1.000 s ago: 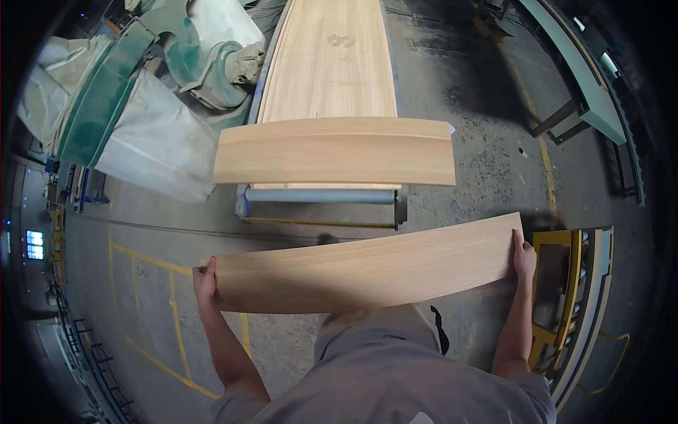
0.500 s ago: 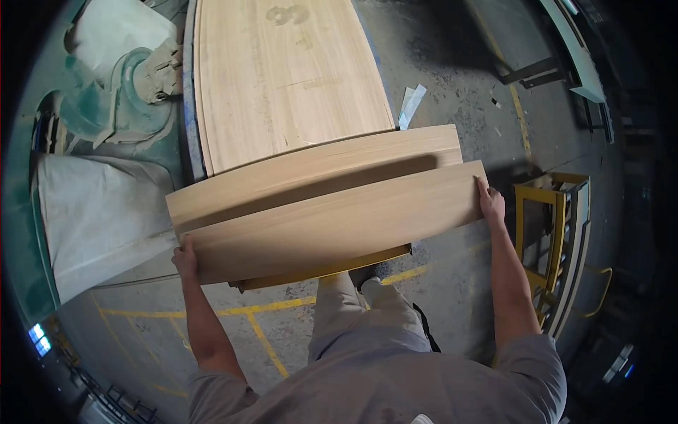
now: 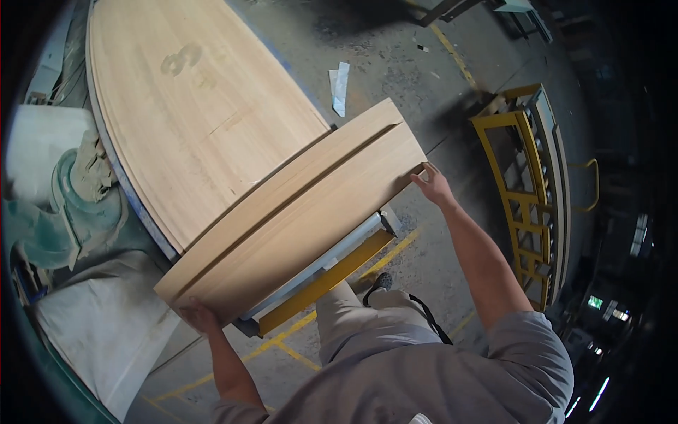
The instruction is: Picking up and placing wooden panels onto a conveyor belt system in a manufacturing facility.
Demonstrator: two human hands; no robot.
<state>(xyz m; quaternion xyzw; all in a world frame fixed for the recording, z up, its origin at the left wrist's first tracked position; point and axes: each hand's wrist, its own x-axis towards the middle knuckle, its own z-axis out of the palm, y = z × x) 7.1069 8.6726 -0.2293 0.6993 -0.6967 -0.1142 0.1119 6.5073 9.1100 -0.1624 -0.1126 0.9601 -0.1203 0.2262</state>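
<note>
A long pale wooden board (image 3: pixel 311 225) lies slanted in front of me, its lower left end near me. My left hand (image 3: pixel 201 315) grips that end, with some fingers hidden beneath the wood. At the opposite end my right hand (image 3: pixel 432 185) closes on the near corner, thumb and fingers at the edge. Just behind lies a second wooden board (image 3: pixel 289 179), parallel to the first, with a narrow dark gap between them. Beyond both, a large stack of wood panels (image 3: pixel 191 134) has its near edge against the second board.
Below the board runs a yellow metal bar (image 3: pixel 326 283) above my legs. A yellow metal rack (image 3: pixel 514 177) stands to the right. Green dusty machinery (image 3: pixel 53 226) and a whitish cloth cover (image 3: pixel 99 311) are at the left. Paper strips (image 3: pixel 340 88) lie on the floor.
My view has turned right. The held board has moved closer to the one behind, narrowing the gap, and more of the support beneath shows. Both hands stay at the board's ends.
</note>
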